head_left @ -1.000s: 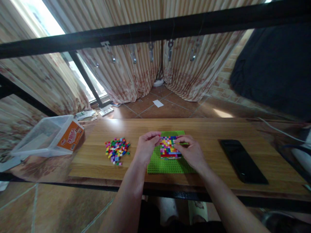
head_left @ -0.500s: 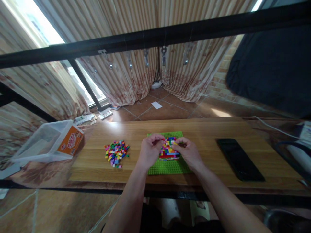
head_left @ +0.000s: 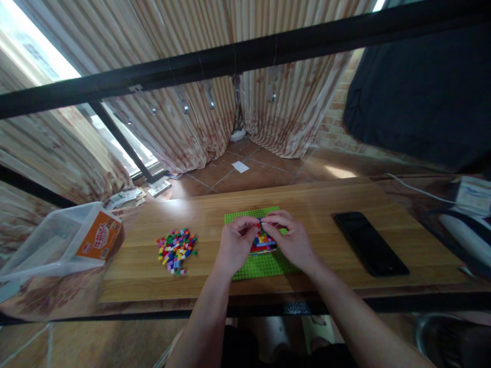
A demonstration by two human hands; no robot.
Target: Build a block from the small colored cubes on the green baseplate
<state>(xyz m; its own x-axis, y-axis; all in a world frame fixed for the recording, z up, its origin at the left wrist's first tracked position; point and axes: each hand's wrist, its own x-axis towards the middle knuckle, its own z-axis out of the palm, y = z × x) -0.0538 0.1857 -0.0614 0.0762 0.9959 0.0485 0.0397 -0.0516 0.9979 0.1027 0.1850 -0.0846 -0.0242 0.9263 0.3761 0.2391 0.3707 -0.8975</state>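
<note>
A green studded baseplate (head_left: 261, 267) lies on the wooden board, bearing a low block of multicoloured toy bricks (head_left: 264, 246). Over the left side of that build is my left hand (head_left: 238, 241), its thumb and forefinger pinched together. My right hand (head_left: 288, 236) meets it from the other side, fingertips also pinched, close above the bricks. A small dark piece seems to sit between the two sets of fingertips, too small to name. Both hands cover much of the build's upper part. Left of them, loose toy bricks (head_left: 177, 249) lie in a heap.
A black phone (head_left: 370, 244) rests on the wooden board (head_left: 146, 278) at the right. At the far left stands a clear plastic bin (head_left: 57, 240) with an orange label. A dark metal bar (head_left: 215, 59) crosses in front of the curtains.
My right hand has shifted inward, its fingertips now meeting those of my left hand over the build. The whole view has turned slightly, moving the scene a little leftward.
</note>
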